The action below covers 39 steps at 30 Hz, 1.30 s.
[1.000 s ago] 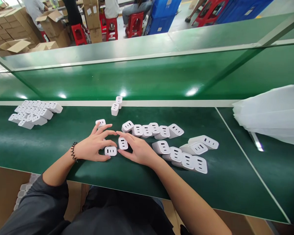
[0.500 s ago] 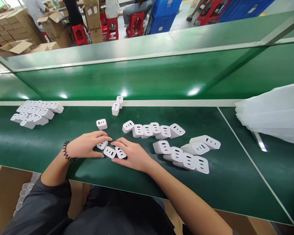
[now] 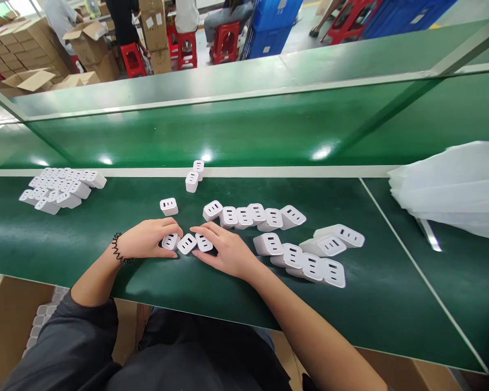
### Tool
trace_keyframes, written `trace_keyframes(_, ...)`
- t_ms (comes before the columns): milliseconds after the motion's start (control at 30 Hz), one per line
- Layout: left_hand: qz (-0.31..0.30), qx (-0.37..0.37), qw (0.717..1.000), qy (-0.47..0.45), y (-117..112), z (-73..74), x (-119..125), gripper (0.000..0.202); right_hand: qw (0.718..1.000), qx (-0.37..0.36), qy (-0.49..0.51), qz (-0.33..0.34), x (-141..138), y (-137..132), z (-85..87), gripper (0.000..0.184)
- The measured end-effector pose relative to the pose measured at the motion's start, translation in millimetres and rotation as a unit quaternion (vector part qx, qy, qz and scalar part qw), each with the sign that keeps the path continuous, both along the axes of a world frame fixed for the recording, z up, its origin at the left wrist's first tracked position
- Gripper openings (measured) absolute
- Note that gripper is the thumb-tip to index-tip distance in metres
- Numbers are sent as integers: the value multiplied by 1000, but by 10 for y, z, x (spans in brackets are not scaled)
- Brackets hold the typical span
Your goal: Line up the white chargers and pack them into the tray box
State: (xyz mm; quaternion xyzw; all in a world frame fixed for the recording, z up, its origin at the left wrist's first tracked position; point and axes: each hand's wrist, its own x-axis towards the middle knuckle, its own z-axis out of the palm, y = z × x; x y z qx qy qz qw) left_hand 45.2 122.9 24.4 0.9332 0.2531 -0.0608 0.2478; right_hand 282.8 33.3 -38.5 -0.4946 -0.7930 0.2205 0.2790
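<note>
The left hand (image 3: 149,240) clamps the left adapter (image 3: 170,241), the right hand (image 3: 226,251) at its 3 o'clock clamps the right adapter (image 3: 204,243), with the middle adapter (image 3: 186,244) between them on the bench (image 3: 85,233).

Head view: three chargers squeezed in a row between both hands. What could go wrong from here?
1. The three chargers are gripped only at the ends by the left hand and right hand. The middle one sits skewed and could pop out if the row is lifted.
2. The right hand lies close to the leaning row of chargers; a sideways sweep might topple it.
3. The table edge is near; a slipped charger could fall off.
</note>
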Motion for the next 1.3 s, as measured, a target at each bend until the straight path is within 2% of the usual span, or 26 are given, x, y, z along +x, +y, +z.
trace_keyframes(167, 37, -28, 998, -43, -72, -98, 110, 54, 999, -6, -5, 41, -8, -20, 15, 54)
trace_keyframes(300, 67, -68, 993, -68, -126, -111, 141, 60, 997, 8, -15, 69, 17, -21, 28, 66)
trace_keyframes(533, 72, -136, 987, -50, -13, 12, -28, 61, 996, 58, -47, 50, 52, -19, 26, 42)
trace_keyframes(600, 82, -101, 988, -79, 37, 35, -56, 58, 996, 59, -55, 48, 33, -27, 17, 46)
trace_keyframes(667, 123, -2, 984, -131, 89, 7, -49, 51, 995, 58, -67, 45, 8, -35, 6, 51)
trace_keyframes(767, 224, 179, 942, -177, 160, -142, 19, 47, 994, 62, -80, 38, -23, -42, -8, 51)
trace_keyframes(833, 254, 207, 930, -165, 201, -248, 66, 45, 994, 68, -80, 37, -30, -41, -15, 49)
trace_keyframes(933, 223, 131, 955, -144, 256, -266, 47, 31, 994, 74, -75, 35, -27, -34, -27, 47)
trace_keyframes(1067, 98, 15, 992, -83, 314, -33, -156, 26, 994, 68, -76, 46, -17, -28, -45, 49)
trace_keyframes(1167, 14, -65, 997, -47, 313, 113, -265, 19, 994, 62, -79, 46, -15, -29, -39, 50)
trace_keyframes(1300, -34, -134, 989, -43, 243, 171, -253, 20, 994, 59, -81, 43, -21, -31, -18, 50)
